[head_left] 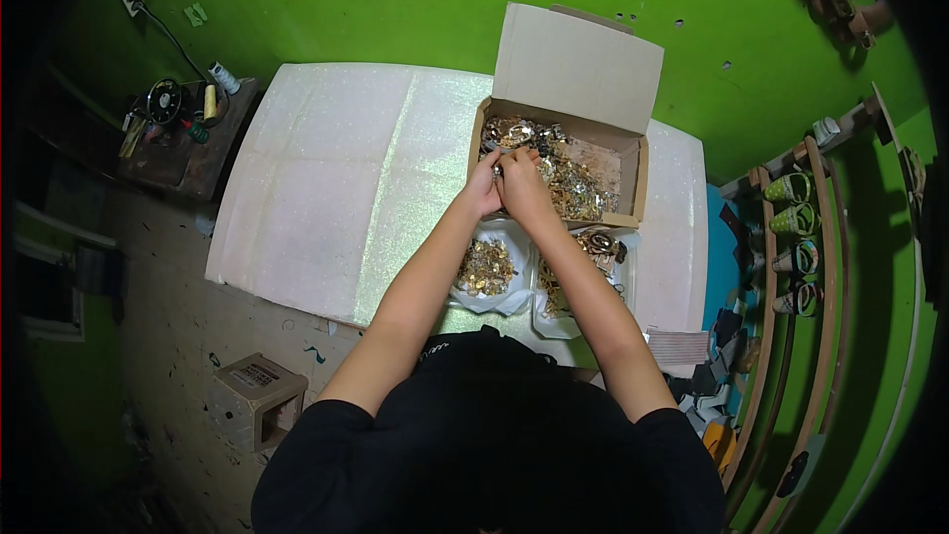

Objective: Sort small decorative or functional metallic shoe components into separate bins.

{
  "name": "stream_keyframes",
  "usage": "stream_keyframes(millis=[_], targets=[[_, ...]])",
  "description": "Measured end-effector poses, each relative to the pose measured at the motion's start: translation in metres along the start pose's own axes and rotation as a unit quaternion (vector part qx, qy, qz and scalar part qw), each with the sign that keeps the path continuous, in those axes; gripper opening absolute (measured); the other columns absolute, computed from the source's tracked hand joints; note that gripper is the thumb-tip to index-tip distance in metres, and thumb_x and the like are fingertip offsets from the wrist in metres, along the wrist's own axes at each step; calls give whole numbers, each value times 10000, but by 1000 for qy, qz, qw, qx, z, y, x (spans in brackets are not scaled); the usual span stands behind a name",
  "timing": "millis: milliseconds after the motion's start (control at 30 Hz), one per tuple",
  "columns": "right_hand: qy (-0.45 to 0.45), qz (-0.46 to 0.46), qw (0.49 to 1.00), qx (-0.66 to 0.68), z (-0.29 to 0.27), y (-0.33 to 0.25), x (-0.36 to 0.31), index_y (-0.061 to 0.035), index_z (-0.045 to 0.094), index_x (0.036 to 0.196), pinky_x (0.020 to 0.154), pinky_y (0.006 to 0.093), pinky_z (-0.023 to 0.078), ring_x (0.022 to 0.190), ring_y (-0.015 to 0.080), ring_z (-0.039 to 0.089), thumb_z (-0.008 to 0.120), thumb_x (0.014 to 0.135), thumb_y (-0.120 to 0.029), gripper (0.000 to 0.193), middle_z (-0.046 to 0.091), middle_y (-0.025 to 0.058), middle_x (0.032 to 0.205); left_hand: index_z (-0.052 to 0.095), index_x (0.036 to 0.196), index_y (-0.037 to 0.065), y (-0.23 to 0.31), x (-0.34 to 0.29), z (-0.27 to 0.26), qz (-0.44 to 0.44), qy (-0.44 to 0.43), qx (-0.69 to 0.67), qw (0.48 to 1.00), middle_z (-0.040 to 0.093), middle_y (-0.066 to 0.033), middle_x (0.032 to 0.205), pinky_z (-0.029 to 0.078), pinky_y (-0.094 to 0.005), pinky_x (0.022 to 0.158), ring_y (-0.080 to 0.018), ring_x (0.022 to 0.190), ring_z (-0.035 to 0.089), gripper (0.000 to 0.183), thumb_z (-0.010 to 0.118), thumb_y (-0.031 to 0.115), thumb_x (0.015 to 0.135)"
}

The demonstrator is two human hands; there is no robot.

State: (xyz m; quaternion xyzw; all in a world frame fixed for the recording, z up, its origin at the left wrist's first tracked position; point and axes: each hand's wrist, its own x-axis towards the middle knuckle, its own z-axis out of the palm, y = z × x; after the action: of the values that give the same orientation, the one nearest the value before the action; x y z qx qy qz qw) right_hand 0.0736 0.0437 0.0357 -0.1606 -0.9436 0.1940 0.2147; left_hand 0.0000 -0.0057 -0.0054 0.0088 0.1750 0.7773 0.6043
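Both hands meet above the near left part of an open cardboard box [643, 178], which holds many small gold and silver metal pieces [578, 188] that look like buckles. My left hand [484, 188] is closed, its fingertips brought up against those of the other hand. My right hand [524, 186] is closed too, fingers bent inward. Whatever small thing lies between the fingers is too hidden to name. Below the wrists, a white plastic bag [509, 299] holds more gold-coloured pieces [485, 268]. Beside it, partly behind my right forearm, a white-lined tray [625, 287] contains dark and gold metal pieces.
The box's lid [578, 54] stands raised toward the green wall [395, 0]. A pale, shiny sheet covers the table [306, 168]. At left, a small dark table [173, 158] carries thread spools. A wooden rack [830, 237] with sandals stands right; a carton [259, 391] sits on the floor.
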Motion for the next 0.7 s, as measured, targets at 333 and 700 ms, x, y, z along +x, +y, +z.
stream_keyframes(millis=[333, 700], targets=[[36, -49, 989, 138, -7, 10, 8, 49, 571, 742, 617, 342, 465, 697, 321, 552, 548, 617, 15, 132, 545, 181, 777, 424, 1107, -13, 5, 9, -22, -8, 44, -38, 998, 504, -150, 1075, 380, -343, 896, -242, 1023, 478, 457, 272, 358, 887], [-12, 278, 689, 669, -23, 19, -3, 38, 550, 876, 577, 188, 473, 638, 115, 564, 543, 773, -24, 121, 586, 73, 756, 429, 1032, -31, 3, 14, -44, -47, -205, -181, 961, 507, -186, 1052, 441, -331, 828, -256, 987, 509, 417, 287, 334, 892]])
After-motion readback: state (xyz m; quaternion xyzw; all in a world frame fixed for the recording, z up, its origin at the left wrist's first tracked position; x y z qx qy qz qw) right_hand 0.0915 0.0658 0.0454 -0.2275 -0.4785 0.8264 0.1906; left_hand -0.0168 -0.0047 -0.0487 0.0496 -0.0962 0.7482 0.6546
